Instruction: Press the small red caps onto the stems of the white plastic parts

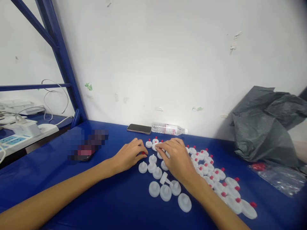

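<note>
My left hand [130,155] is closed in a pinch, with a small red cap [143,153] between thumb and fingers. My right hand [176,158] is also pinched, its fingertips over the far white lids; what they hold, if anything, is too small to make out. Between and in front of the hands lie several round white nozzle lids without red caps [157,172], and a small white T-shaped piece [164,179] rests among them. To the right spreads a larger group of white lids with red caps on their nozzles [217,177], partly hidden behind my right hand and forearm.
A phone [139,128] and a clear plastic bottle [169,129] lie along the wall. Another dark device [87,150], partly blurred, is at left. A dark plastic bag [263,124] and a clear bag [283,179] sit at right. Blue metal posts [59,60] stand left.
</note>
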Available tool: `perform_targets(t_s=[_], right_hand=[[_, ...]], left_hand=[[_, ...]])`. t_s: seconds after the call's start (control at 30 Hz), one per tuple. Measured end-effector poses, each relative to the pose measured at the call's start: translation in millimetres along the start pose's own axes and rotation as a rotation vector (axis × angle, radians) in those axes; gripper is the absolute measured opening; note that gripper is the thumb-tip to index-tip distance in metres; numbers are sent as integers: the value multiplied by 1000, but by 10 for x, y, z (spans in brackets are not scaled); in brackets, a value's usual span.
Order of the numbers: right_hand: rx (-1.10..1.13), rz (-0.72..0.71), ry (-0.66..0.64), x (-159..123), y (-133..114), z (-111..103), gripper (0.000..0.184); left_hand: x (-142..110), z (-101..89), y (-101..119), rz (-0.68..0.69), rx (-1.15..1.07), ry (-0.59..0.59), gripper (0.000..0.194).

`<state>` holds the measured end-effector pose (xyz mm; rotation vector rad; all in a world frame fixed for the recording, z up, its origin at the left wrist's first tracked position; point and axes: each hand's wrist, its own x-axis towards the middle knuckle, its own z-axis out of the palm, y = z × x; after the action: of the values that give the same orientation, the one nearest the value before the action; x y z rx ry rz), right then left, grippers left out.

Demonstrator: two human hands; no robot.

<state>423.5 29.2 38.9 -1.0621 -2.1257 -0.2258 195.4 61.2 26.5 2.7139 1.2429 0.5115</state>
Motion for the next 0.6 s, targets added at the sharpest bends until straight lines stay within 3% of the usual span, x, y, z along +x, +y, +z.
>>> perform_targets(t_s=[0.33,0.6], right_hand=[[-16,-19,-138,-16,52,79,18],[-81,60,-143,27,10,-87,24]], left_hand=[[14,-33,-31,-59,33,-20,11],[9,-41,-29,-70,45,-19,10]])
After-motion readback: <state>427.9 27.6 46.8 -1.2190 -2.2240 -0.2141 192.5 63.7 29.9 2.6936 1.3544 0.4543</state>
